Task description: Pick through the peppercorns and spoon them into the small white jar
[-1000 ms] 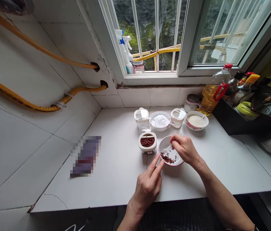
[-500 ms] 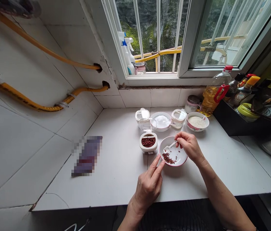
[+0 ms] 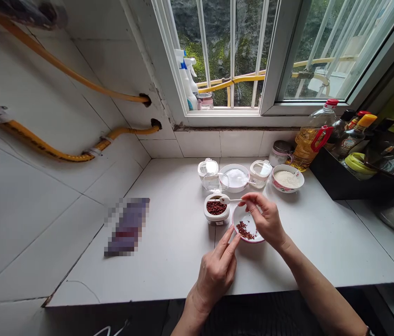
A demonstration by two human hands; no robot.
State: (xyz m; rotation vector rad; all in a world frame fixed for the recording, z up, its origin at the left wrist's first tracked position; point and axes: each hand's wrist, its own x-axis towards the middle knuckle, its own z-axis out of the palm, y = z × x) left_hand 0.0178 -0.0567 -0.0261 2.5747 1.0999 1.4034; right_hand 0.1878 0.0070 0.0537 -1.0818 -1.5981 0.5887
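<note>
My right hand (image 3: 266,220) pinches the handle of a small white spoon (image 3: 225,200). Its scoop is over the open mouth of a white seasoning jar (image 3: 217,218), whose clear lid is tipped up. Dark red grains that look like Sichuan peppercorns (image 3: 215,207) fill this jar. Beside it, to the right, stands a pink-rimmed white bowl (image 3: 244,215), with a scatter of the same red grains (image 3: 244,230) at its bottom. With index and middle fingers stretched out, my left hand (image 3: 217,269) touches the bowl's near left rim. My right hand partly covers the bowl.
Behind are a bowl of white crystals (image 3: 236,177), two lidded jars (image 3: 207,167) (image 3: 260,172) and a flowered bowl of pale grain or powder (image 3: 287,179). An oil bottle (image 3: 307,144) and a black bottle box (image 3: 336,182) stand right. A blurred purple packet (image 3: 127,227) lies left.
My right hand has lifted the spoon out of the bowl and carried it left, over the jar of red grains. The left hand stays at the bowl's rim.
</note>
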